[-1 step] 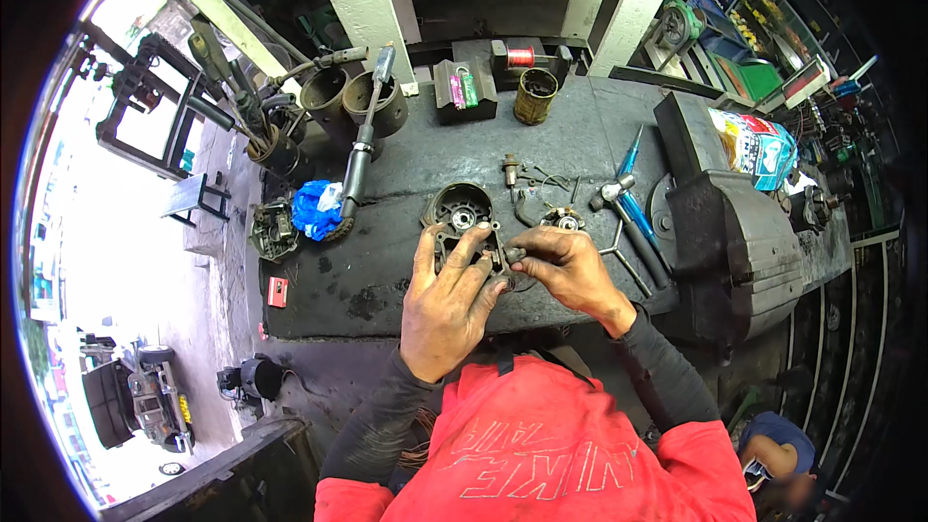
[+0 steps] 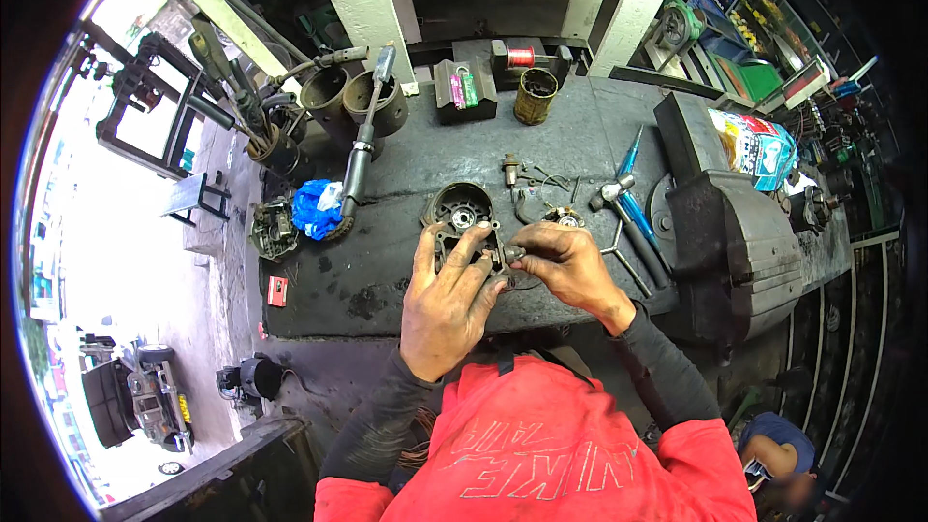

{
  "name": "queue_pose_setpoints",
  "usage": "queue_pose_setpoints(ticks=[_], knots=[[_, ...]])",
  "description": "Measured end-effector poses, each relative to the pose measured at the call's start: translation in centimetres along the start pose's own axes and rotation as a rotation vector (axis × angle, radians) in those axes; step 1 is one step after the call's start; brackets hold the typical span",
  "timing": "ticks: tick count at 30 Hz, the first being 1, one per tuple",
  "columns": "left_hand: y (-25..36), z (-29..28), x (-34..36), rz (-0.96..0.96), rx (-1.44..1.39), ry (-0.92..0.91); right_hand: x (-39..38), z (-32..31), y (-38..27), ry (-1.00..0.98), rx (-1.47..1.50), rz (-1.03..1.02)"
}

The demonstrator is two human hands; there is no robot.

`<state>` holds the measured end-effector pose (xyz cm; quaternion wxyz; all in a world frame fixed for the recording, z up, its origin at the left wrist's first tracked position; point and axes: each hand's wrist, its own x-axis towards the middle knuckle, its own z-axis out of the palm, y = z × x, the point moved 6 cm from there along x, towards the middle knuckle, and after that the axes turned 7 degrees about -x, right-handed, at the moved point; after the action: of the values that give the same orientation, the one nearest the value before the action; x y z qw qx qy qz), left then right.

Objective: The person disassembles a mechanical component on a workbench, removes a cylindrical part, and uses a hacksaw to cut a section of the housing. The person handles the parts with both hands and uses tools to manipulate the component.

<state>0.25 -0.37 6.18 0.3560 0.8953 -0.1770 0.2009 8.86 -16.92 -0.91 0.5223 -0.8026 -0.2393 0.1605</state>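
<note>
A dark metal engine housing [image 2: 480, 199] lies on the black workbench, with a round bowl and a bearing at its far end. My left hand [image 2: 445, 314] grips it from the near side, fingers spread across it and the thumb at its right edge. At the housing's right side, my right hand [image 2: 583, 275] pinches a small dark metal fitting [image 2: 515, 253] between thumb and fingers. The fitting touches the housing; whether it sits in a hole is hard to see. Just beyond the right hand is a round metal part with a bearing [image 2: 564, 219].
To the right lie a hammer [image 2: 638, 232], a three-armed wrench [image 2: 623, 259] and a large dark cover [image 2: 739, 251]. A blue plastic bag [image 2: 314, 210], a long tool [image 2: 360, 159] and a small red box [image 2: 277, 291] are left. A rusty can [image 2: 535, 97] stands at the back.
</note>
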Motion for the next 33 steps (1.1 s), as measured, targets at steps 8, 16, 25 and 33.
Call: queue_pose_setpoints(ticks=[8,16,25,33], knots=[[-0.5,0.2,0.1,-0.020,0.027,-0.001,2.1,-1.8,-3.6,0.144,-0.380,-0.464],[-0.4,0.1,0.1,-0.035,0.032,0.005,1.5,-1.8,-4.7,0.067,-0.722,-0.645],[-0.5,0.2,0.0,-0.043,0.041,-0.006,2.8,-2.2,-4.6,-0.076,-0.494,-0.527],[-0.4,0.1,0.2,-0.033,0.035,-0.001,3.5,-2.3,-5.3,-0.185,-0.599,-0.546]])
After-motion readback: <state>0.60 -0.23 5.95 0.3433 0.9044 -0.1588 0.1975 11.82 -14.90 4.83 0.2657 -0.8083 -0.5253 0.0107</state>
